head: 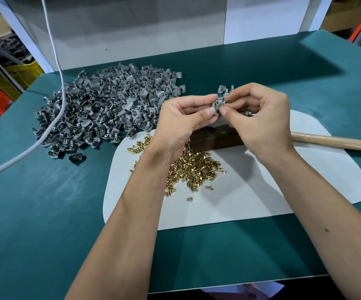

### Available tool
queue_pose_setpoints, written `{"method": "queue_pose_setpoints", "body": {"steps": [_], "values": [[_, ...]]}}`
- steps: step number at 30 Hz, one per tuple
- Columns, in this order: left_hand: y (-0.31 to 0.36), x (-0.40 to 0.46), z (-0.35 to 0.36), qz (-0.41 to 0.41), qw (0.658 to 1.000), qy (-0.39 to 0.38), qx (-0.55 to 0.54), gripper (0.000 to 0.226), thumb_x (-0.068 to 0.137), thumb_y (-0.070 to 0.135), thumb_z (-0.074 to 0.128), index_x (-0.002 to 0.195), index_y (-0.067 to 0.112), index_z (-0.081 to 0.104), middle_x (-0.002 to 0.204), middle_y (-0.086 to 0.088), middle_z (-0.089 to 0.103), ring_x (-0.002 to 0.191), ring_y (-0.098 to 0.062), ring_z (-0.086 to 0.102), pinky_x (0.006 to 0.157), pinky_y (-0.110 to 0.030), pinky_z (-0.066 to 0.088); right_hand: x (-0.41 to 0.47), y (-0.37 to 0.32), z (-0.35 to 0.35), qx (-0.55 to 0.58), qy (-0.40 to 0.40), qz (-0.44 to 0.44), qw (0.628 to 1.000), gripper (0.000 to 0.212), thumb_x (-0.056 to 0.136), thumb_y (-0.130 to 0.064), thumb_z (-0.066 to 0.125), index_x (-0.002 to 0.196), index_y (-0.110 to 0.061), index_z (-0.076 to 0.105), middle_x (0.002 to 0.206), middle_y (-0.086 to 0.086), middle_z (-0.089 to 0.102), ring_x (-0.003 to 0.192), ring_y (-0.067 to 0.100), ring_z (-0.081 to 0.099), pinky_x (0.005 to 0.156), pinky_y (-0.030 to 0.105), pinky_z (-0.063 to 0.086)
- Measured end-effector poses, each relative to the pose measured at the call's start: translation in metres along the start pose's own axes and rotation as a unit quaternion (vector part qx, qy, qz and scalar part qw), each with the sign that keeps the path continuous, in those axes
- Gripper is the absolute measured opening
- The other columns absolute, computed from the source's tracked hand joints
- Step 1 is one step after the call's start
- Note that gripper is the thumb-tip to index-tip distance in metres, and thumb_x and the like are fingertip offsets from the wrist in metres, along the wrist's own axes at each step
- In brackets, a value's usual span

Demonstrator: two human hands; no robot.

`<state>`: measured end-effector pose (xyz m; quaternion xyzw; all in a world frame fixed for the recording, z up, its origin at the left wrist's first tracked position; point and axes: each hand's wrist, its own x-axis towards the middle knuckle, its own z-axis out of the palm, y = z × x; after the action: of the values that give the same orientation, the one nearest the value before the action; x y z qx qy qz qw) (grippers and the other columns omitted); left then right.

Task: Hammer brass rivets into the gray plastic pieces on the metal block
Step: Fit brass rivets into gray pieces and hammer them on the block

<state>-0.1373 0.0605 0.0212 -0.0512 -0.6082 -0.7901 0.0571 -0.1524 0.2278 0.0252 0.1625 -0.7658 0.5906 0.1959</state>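
Both hands are busy above the metal block: the left hand and right hand are pinching one gray plastic piece between fingertips, probably seating a rivet. The hammer is lying untouched on the counter. Judging by the big pile of gray pieces and the brass rivets, most remains.

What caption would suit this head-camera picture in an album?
Both hands, left hand and right hand, pinch a gray plastic piece above the brass rivets and metal block.
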Motion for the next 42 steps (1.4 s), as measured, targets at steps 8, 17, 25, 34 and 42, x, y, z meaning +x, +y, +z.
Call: {"method": "queue_pose_setpoints", "body": {"steps": [8, 17, 25, 34, 42], "values": [[0.0019, -0.0013, 0.0000, 0.001, 1.000, 0.008, 0.005, 0.028, 0.077, -0.013, 0.075, 0.099, 0.004, 0.077, 0.090, -0.015, 0.078, 0.082, -0.020, 0.075, 0.075, -0.027, 0.062, -0.0007, 0.0023, 0.0016, 0.020, -0.016, -0.022, 0.999, 0.015, 0.081, -0.005, 0.079, 0.083, -0.015, 0.068, 0.075, 0.001, 0.071, 0.069, 0.016, 0.069, 0.067, 0.026, 0.058], [0.0042, -0.0033, 0.0026, 0.000, 1.000, -0.001, -0.002, 0.027, 0.077, -0.014, 0.074, 0.099, 0.000, 0.074, 0.089, -0.014, 0.078, 0.082, -0.022, 0.075, 0.076, -0.029, 0.063, 0.0016, 0.0062, -0.0008, 0.043, -0.041, -0.014, 0.998, 0.017, 0.081, -0.003, 0.077, 0.081, -0.014, 0.063, 0.077, 0.010, 0.067, 0.067, 0.017, 0.063, 0.069, 0.040, 0.059], [0.0061, -0.0046, 0.0029, -0.002, 1.000, -0.004, -0.005, 0.028, 0.074, -0.012, 0.075, 0.100, -0.001, 0.073, 0.089, -0.015, 0.077, 0.083, -0.023, 0.075, 0.078, -0.031, 0.063, 0.0014, 0.0067, -0.0003, 0.059, -0.045, -0.005, 0.997, 0.020, 0.081, -0.007, 0.078, 0.079, -0.021, 0.065, 0.072, -0.002, 0.065, 0.067, 0.011, 0.063, 0.069, 0.035, 0.059], [0.0053, -0.0024, 0.0025, -0.018, 0.999, 0.022, -0.032, 0.025, 0.082, -0.016, 0.070, 0.104, -0.004, 0.072, 0.089, -0.017, 0.076, 0.084, -0.024, 0.075, 0.080, -0.030, 0.063, 0.0018, 0.0017, -0.0002, 0.005, -0.033, -0.056, 0.998, 0.010, 0.086, -0.003, 0.073, 0.093, -0.011, 0.071, 0.085, -0.001, 0.073, 0.081, 0.013, 0.073, 0.079, 0.031, 0.061], [0.0100, -0.0040, -0.0025, -0.058, 0.996, 0.016, -0.069, 0.024, 0.085, -0.012, 0.068, 0.107, -0.005, 0.071, 0.097, -0.019, 0.077, 0.091, -0.026, 0.076, 0.080, -0.028, 0.062, 0.0005, -0.0012, -0.0043, -0.056, -0.046, -0.128, 0.989, 0.014, 0.089, -0.006, 0.073, 0.101, -0.012, 0.077, 0.091, -0.006, 0.076, 0.086, 0.007, 0.073, 0.083, 0.023, 0.058]]}}
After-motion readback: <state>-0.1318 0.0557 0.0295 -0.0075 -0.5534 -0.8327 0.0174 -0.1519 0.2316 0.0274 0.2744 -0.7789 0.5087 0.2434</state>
